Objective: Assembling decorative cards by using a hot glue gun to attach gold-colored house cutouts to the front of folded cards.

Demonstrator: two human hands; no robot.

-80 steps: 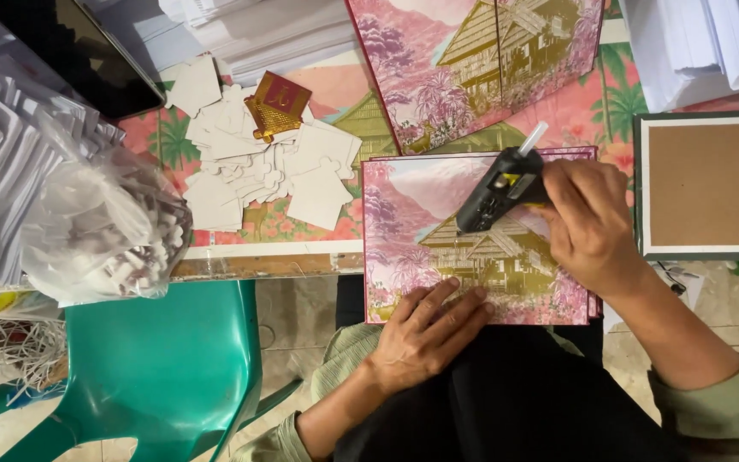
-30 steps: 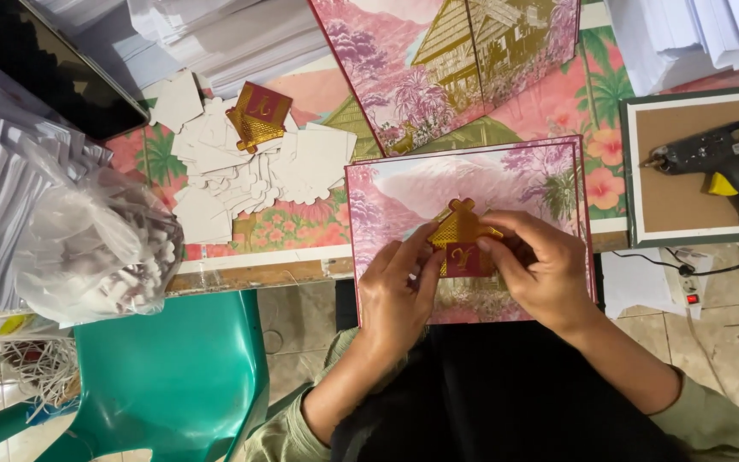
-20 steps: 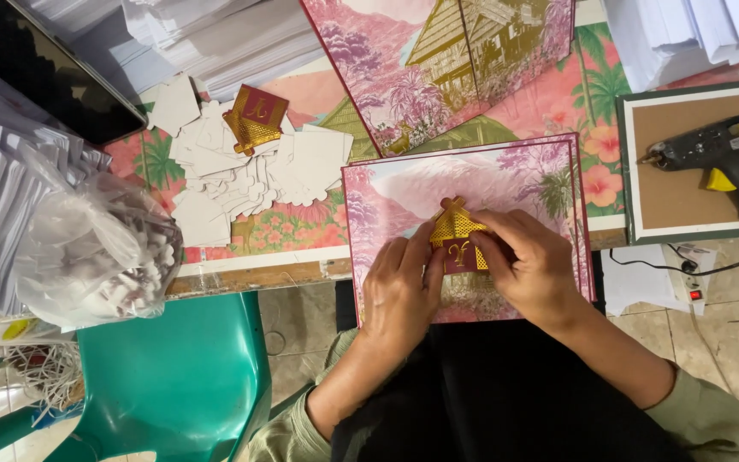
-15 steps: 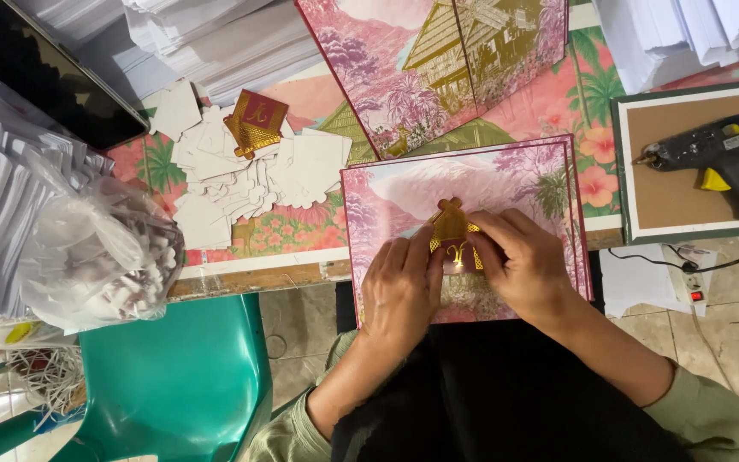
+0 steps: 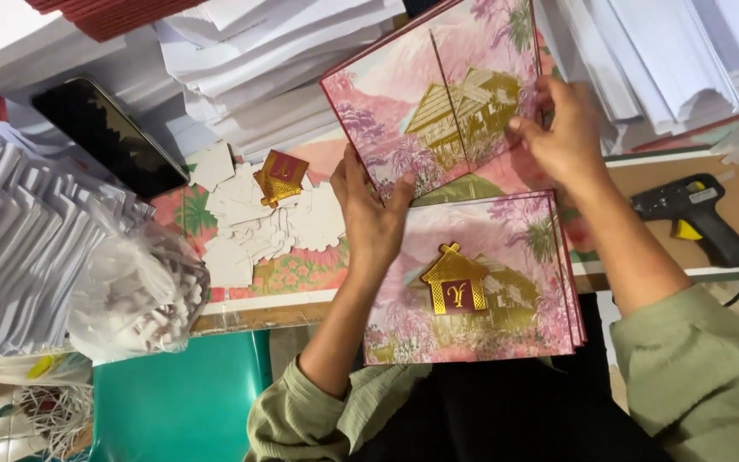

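Note:
A pink printed card lies in front of me at the table edge, on top of a small stack of like cards, with a gold and red house-shaped cutout stuck on its middle. Beyond it lies another pink card with a gold house picture. My left hand grips that far card's near left corner. My right hand holds its right edge. Both hands are off the near card.
A black glue gun rests on a brown board at right. White paper cutouts and a second gold house piece lie left of my hands. A clear bag, stacked white sheets, a phone and a green chair surround them.
Earlier my right hand held the glue gun over the near card, then set it at right. Both hands pressed the house cutout onto the card. Now they have left it and taken the far card.

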